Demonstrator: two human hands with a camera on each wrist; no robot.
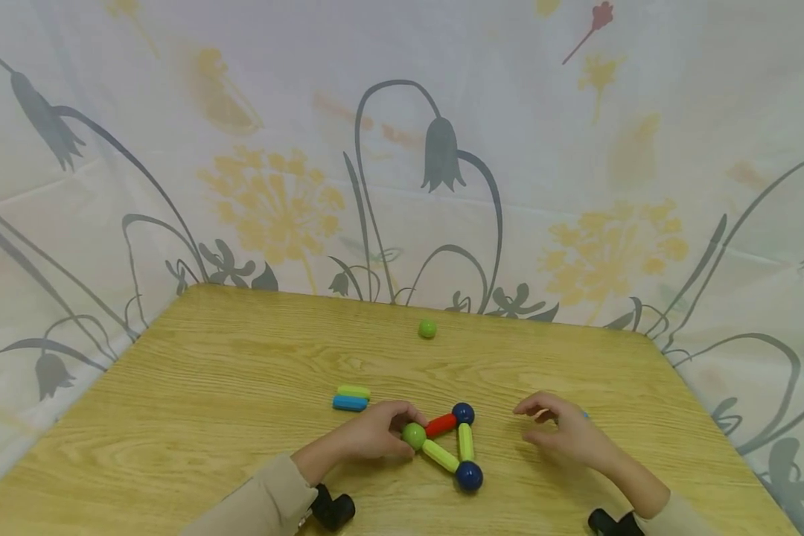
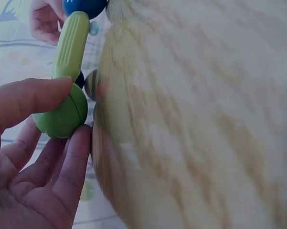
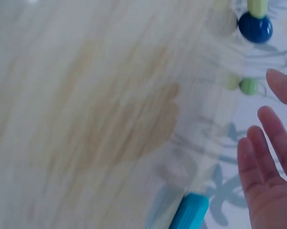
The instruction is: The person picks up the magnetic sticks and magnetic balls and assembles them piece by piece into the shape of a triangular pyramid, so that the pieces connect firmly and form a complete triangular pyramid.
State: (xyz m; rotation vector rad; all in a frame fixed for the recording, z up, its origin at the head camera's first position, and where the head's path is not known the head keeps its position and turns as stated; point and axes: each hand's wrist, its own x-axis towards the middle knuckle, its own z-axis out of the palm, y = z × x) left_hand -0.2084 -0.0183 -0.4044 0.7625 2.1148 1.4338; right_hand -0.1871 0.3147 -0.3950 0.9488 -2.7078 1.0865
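Observation:
My left hand (image 1: pixel 375 433) holds a light green ball (image 1: pixel 414 437) between thumb and fingers, at the left corner of a flat triangle of magnetic rods and balls on the table. A red rod (image 1: pixel 441 426) runs from it to a far dark blue ball (image 1: pixel 463 414). One yellow-green rod (image 1: pixel 441 455) leads to the near dark blue ball (image 1: pixel 469 476), and another yellow-green rod (image 1: pixel 466 443) joins the two blue balls. Right of the triangle, my right hand (image 1: pixel 566 433) hovers with loosely bent fingers and nothing in them. Partly behind it lies a blue rod (image 3: pixel 191 211).
A loose green ball (image 1: pixel 427 329) sits near the back of the wooden table (image 1: pixel 241 350). Left of the triangle, a yellow-green rod (image 1: pixel 353 391) and a blue rod (image 1: pixel 350 403) lie side by side. A flower-patterned cloth (image 1: pixel 402 223) hangs behind the table.

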